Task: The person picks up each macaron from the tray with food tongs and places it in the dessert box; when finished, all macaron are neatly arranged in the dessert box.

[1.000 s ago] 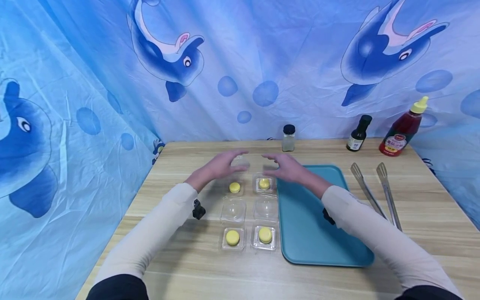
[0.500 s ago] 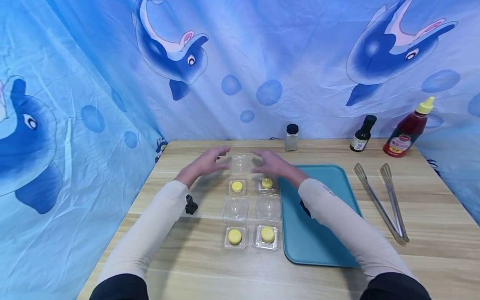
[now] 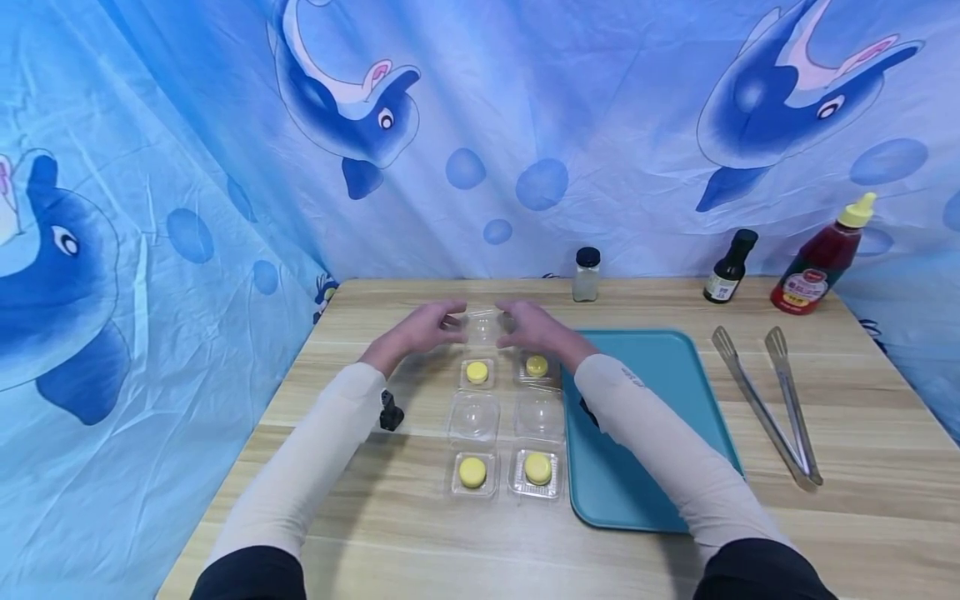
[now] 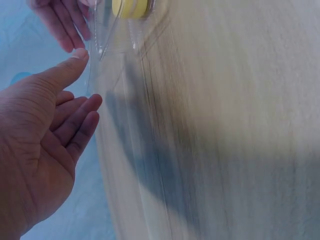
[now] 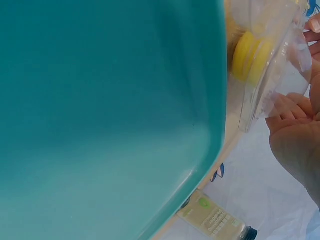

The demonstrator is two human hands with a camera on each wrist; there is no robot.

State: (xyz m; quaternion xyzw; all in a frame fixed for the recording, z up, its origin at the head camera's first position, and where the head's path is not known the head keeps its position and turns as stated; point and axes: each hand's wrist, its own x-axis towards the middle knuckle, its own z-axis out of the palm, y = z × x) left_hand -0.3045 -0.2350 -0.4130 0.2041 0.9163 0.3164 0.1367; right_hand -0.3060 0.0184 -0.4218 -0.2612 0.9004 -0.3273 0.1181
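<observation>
Clear hinged plastic boxes stand in two rows, each with a yellow macaron in its base. The back-left box has its lid raised over its macaron. My left hand is at that lid's left side, thumb and fingers spread, thumb tip right at the plastic in the left wrist view. My right hand is at its right side, fingers extended, above the back-right box and its macaron. In front are the front-left macaron and front-right macaron, their lids folded back.
A teal tray lies right of the boxes, under my right forearm. Metal tongs lie beyond it. Along the back stand a small black-capped jar, a dark sauce bottle and a red sauce bottle.
My right hand has moved left from over the back-right box to the back-left lid. My left hand drew back left, then came in again. The boxes stay put.
</observation>
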